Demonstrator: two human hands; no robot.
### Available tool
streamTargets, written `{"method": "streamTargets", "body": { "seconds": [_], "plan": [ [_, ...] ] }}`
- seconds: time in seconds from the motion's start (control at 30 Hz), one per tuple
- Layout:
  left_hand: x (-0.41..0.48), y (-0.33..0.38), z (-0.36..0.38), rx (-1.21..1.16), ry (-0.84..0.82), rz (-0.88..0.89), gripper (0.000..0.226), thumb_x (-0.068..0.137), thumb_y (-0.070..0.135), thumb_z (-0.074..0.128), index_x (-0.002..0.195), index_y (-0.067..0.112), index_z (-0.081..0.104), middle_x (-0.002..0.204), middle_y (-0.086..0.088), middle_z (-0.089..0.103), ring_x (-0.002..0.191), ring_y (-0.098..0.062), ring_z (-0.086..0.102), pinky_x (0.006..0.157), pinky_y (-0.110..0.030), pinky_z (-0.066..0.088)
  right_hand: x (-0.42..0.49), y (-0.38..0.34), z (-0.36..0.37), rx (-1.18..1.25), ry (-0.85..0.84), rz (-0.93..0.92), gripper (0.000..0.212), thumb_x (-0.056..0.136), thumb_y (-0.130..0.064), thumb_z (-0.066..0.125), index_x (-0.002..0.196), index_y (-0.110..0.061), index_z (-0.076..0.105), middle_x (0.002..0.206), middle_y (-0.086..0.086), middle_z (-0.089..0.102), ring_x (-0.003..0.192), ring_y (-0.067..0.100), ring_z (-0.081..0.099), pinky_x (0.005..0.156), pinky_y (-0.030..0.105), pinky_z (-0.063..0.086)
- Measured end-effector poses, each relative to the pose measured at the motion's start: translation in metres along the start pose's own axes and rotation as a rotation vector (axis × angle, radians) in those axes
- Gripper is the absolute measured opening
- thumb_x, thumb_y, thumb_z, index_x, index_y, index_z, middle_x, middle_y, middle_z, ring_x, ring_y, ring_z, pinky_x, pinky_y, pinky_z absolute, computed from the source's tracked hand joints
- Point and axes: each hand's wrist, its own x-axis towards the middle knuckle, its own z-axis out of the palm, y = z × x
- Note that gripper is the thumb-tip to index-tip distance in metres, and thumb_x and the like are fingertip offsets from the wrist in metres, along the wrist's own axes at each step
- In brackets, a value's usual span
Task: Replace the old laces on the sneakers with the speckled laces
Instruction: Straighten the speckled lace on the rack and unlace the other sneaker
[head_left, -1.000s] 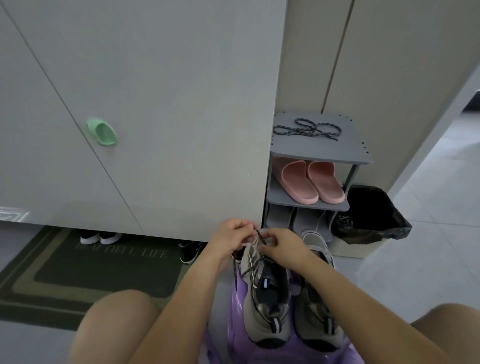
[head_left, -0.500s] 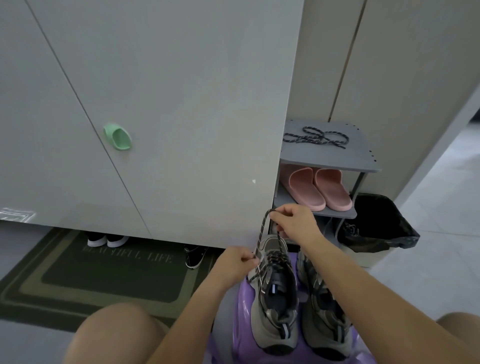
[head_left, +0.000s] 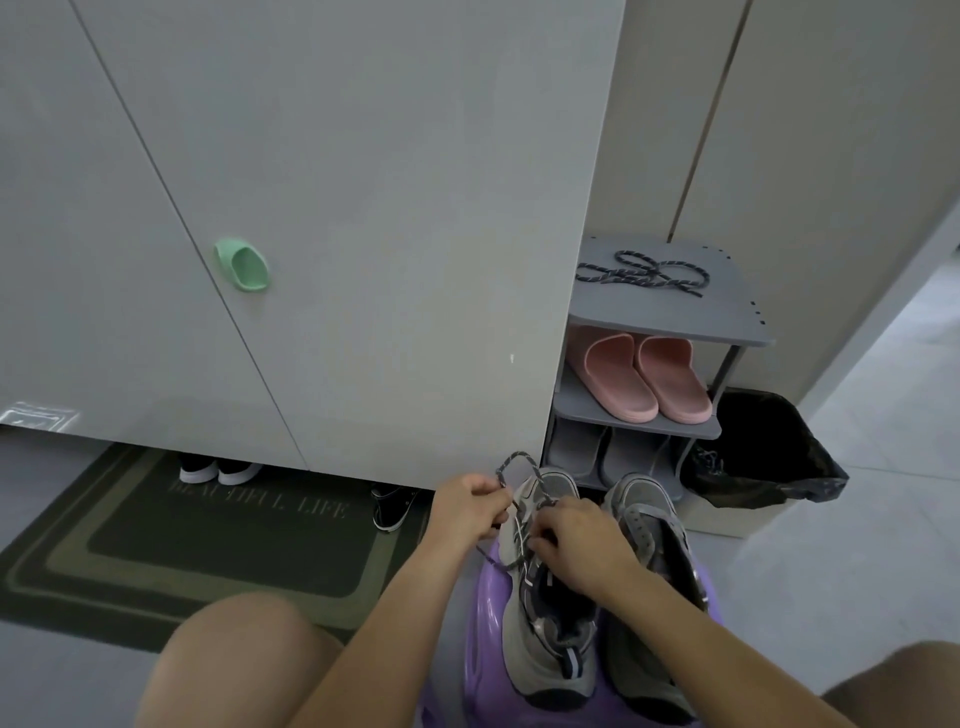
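- Grey-and-black speckled cord lace (head_left: 514, 462) arches in a loop above the toe end of the grey mesh sneaker (head_left: 545, 639), the left one of the pair. Its tail trails down over the purple plastic stool (head_left: 485, 613) that carries both shoes.
- Left hand (head_left: 470, 506) pinches the loop's near leg, fingers curled round it.
- Right hand (head_left: 584, 540) is bent over the lowest eyelets with its fingertips curled onto the lace crossing. It reads as a pinch, though the knuckles hide the exact hold.
- Sneaker's long axis runs straight away from the person, toe far, heel near. Hands flank the toe end, so lacing looks to be at the first rows. Each coming row would work back along that axis towards the body.
- Second grey sneaker (head_left: 654, 582) stands just beside it on the right, with no lace visible on it.
- Spare speckled lace (head_left: 644, 270) lies looped on top of the grey shoe rack (head_left: 737, 332), ahead and to the right, with the right hand nearer.
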Motion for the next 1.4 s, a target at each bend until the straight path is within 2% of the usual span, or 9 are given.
{"method": "streamTargets", "body": {
  "seconds": [0.1, 0.2, 0.37, 0.5, 0.87, 0.97, 1.1, 1.23, 1.4],
  "plan": [
    [0.004, -0.005, 0.008, 0.016, -0.018, -0.004, 0.006, 0.086, 0.009, 0.065, 0.083, 0.01, 0.06, 0.067, -0.003, 0.061, 0.061, -0.011, 0.057, 0.051, -0.017, 0.046, -0.004, 0.006, -0.002, 0.049, 0.012, -0.049, 0.024, 0.091, -0.035, 0.049, 0.106, -0.027, 0.065, 0.108, -0.004, 0.053, 0.112, 0.018, 0.047, 0.092, 0.031, 0.039],
    [0.007, -0.012, 0.018, 0.134, -0.035, 0.003, 0.017, 0.084, 0.01, 0.066, 0.071, 0.016, 0.058, 0.064, -0.004, 0.059, 0.062, -0.017, 0.056, 0.055, -0.024, 0.045, -0.005, 0.013, -0.004, 0.132, 0.032, -0.069, 0.022, 0.089, -0.034, 0.051, 0.101, -0.028, 0.068, 0.104, -0.006, 0.059, 0.106, 0.014, 0.052, 0.091, 0.031, 0.042],
    [0.012, -0.019, 0.026, 0.293, -0.002, 0.027, 0.019, 0.079, 0.016, 0.07, 0.065, 0.019, 0.058, 0.067, -0.005, 0.064, 0.065, -0.019, 0.059, 0.065, -0.03, 0.049, 0.001, 0.033, -0.007, 0.249, 0.114, 0.093, 0.018, 0.089, -0.028, 0.054, 0.092, -0.019, 0.07, 0.092, -0.003, 0.055, 0.1, 0.02, 0.056, 0.087, 0.031, 0.045],
    [0.014, -0.018, 0.027, 0.293, 0.01, 0.035, 0.023, 0.079, 0.013, 0.07, 0.063, 0.02, 0.055, 0.064, -0.002, 0.06, 0.067, -0.02, 0.059, 0.064, -0.028, 0.046, 0.002, 0.035, 0.002, 0.195, 0.047, 0.117, 0.02, 0.09, -0.029, 0.053, 0.099, -0.02, 0.069, 0.108, 0.003, 0.055, 0.106, 0.02, 0.054, 0.09, 0.029, 0.044],
    [0.02, -0.025, 0.03, 0.343, 0.01, 0.021, 0.023, 0.079, 0.012, 0.069, 0.062, 0.018, 0.055, 0.065, -0.005, 0.06, 0.066, -0.021, 0.06, 0.062, -0.028, 0.048, 0.013, 0.026, 0.008, 0.239, -0.013, 0.189, 0.022, 0.09, -0.028, 0.054, 0.1, -0.018, 0.071, 0.117, 0.009, 0.057, 0.104, 0.025, 0.059, 0.089, 0.03, 0.047],
    [0.021, -0.025, 0.031, 0.357, -0.014, -0.003, 0.027, 0.078, 0.013, 0.07, 0.055, 0.018, 0.056, 0.068, -0.01, 0.066, 0.067, -0.025, 0.064, 0.065, -0.034, 0.052, 0.016, 0.023, 0.008, 0.247, -0.021, 0.207, 0.022, 0.088, -0.026, 0.055, 0.098, -0.019, 0.073, 0.117, 0.008, 0.06, 0.102, 0.024, 0.061, 0.086, 0.03, 0.049],
    [0.02, -0.026, 0.031, 0.317, -0.038, -0.031, 0.03, 0.078, 0.008, 0.067, 0.054, 0.013, 0.05, 0.065, -0.016, 0.06, 0.062, -0.023, 0.055, 0.056, -0.027, 0.042, 0.018, 0.02, 0.009, 0.253, -0.032, 0.249, 0.022, 0.084, -0.024, 0.054, 0.093, -0.02, 0.074, 0.113, 0.009, 0.062, 0.098, 0.026, 0.062, 0.079, 0.029, 0.049],
    [0.018, -0.024, 0.029, 0.286, -0.037, -0.025, 0.032, 0.078, 0.005, 0.067, 0.052, 0.012, 0.049, 0.055, -0.009, 0.054, 0.063, -0.022, 0.053, 0.053, -0.024, 0.039, 0.019, 0.019, 0.011, 0.285, -0.049, 0.254, 0.018, 0.082, -0.024, 0.057, 0.088, -0.019, 0.074, 0.106, 0.01, 0.064, 0.091, 0.025, 0.064, 0.071, 0.026, 0.045],
    [0.015, -0.025, 0.028, 0.313, -0.072, -0.022, 0.041, 0.078, 0.007, 0.067, 0.04, 0.017, 0.054, 0.063, -0.012, 0.055, 0.065, -0.022, 0.052, 0.058, -0.028, 0.041, 0.018, 0.017, 0.01, 0.308, -0.027, 0.253, 0.017, 0.081, -0.023, 0.057, 0.071, -0.022, 0.071, 0.101, 0.01, 0.065, 0.074, 0.018, 0.055, 0.066, 0.025, 0.045]
  ]
}}
